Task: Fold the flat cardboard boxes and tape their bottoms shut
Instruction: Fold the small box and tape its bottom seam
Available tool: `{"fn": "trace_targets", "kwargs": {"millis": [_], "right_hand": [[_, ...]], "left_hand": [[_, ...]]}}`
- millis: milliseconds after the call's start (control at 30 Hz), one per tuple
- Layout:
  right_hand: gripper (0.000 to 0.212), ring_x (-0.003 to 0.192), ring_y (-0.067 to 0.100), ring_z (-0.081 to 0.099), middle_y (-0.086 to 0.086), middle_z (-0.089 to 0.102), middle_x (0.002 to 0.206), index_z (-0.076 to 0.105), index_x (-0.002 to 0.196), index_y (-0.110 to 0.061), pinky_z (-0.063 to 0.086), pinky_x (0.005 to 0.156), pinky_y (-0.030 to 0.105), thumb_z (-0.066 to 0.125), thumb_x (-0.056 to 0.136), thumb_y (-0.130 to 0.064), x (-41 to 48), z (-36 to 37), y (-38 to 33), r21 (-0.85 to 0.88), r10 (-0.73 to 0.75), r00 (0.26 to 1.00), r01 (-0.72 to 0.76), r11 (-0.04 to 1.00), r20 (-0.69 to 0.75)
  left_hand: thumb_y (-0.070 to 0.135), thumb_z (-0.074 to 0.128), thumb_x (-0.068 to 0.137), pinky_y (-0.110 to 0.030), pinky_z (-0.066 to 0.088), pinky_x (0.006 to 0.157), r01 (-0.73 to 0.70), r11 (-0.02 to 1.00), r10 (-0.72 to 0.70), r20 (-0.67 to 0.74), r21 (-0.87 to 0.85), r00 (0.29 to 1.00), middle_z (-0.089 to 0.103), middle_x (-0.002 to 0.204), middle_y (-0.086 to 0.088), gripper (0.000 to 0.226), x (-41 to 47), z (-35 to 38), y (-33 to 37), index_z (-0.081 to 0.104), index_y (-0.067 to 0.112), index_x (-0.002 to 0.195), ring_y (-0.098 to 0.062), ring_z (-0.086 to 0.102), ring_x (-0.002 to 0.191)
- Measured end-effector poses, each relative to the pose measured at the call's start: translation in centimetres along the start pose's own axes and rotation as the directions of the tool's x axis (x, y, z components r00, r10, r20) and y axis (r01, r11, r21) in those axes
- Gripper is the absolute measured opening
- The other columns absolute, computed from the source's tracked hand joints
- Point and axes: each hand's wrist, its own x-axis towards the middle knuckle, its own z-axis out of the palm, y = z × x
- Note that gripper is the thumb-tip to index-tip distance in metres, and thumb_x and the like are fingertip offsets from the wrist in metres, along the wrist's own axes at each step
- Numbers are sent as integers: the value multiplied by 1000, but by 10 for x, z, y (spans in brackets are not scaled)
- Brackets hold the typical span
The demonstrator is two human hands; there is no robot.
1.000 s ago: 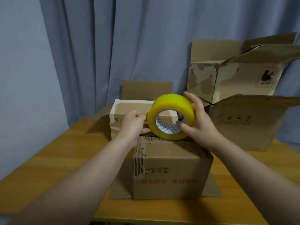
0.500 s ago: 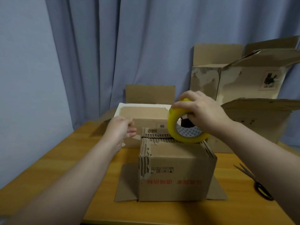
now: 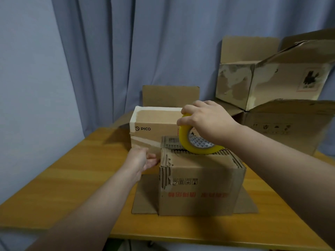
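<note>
Four cardboard boxes, one tape roll, two hands in view. Front box (image 3: 201, 185) sits mid-surface (image 3: 54, 178), print upside down, closed flaps facing up, two loose flaps lying flat on the surface at its left and right base. Outer paper torn off along its top-left corner, ridged core exposed.

Yellow tape roll (image 3: 184, 140) stands tilted on the top of the front box, toward the far edge. Right hand (image 3: 208, 122) grips the roll from above, fingers curled over its upper rim.

Left hand (image 3: 143, 160) is just beside the front box's upper left edge, fingers loosely bent with thumb close to them; cannot tell if it pinches a tape end or anything at all.

PICO box (image 3: 154, 127) stands right behind the front box, back flap upright. Two more boxes are stacked at the right: lower box (image 3: 282, 127) on the surface, upper box (image 3: 268, 82) on top, flaps open. Blue curtain (image 3: 126, 51) behind everything.
</note>
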Motion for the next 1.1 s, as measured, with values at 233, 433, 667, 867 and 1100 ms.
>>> {"fn": "trace_targets", "kwargs": {"millis": [233, 433, 667, 867, 1100], "right_hand": [[46, 117, 23, 46, -2, 46, 135, 49, 132, -38, 40, 90, 36, 54, 93, -13, 3, 7, 1, 37, 22, 999, -21, 999, -28], [46, 114, 23, 49, -1, 52, 131, 54, 130, -31, 40, 83, 33, 58, 90, -9, 1, 14, 3, 96, 74, 992, -64, 993, -100], [37, 101, 36, 55, 15, 57, 112, 57, 104, -6, 45, 76, 42, 67, 68, 0, -11, 25, 14, 200, 197, 937, -143, 969, -287], [55, 110, 18, 49, 0, 47, 123, 45, 132, -27, 43, 86, 30, 70, 84, -18, -44, 60, 29, 782, 631, 776, -389, 488, -8], [66, 111, 20, 48, -1, 41, 136, 35, 141, -38, 45, 83, 36, 51, 89, 0, -44, 52, 23, 734, 554, 829, -328, 594, -78]], "left_hand": [[29, 34, 104, -35, 36, 93, -40, 920, 5, 90, 391, 996, 54, 128, -11, 41, 3, 10, -30, 48, 2, 131, -28, 49, 119], [32, 44, 100, -32, 39, 96, -239, 888, 253, 16, 393, 967, 50, 127, -6, 30, 10, -6, -20, 50, 14, 123, -20, 49, 113], [60, 43, 91, -43, 9, 116, -289, 858, 85, 438, 424, 895, 3, 160, 7, 80, -31, 17, -5, -3, 35, 152, -19, 5, 146], [53, 46, 92, -39, -6, 116, -591, 406, 86, 615, 697, 784, -22, 157, 6, 82, -2, 14, 24, -4, 27, 152, -11, -23, 142], [57, 34, 95, -37, -6, 116, -607, 243, -37, 633, 756, 773, -17, 159, 3, 79, 3, 17, 30, -9, 25, 152, -13, -18, 144]]}}
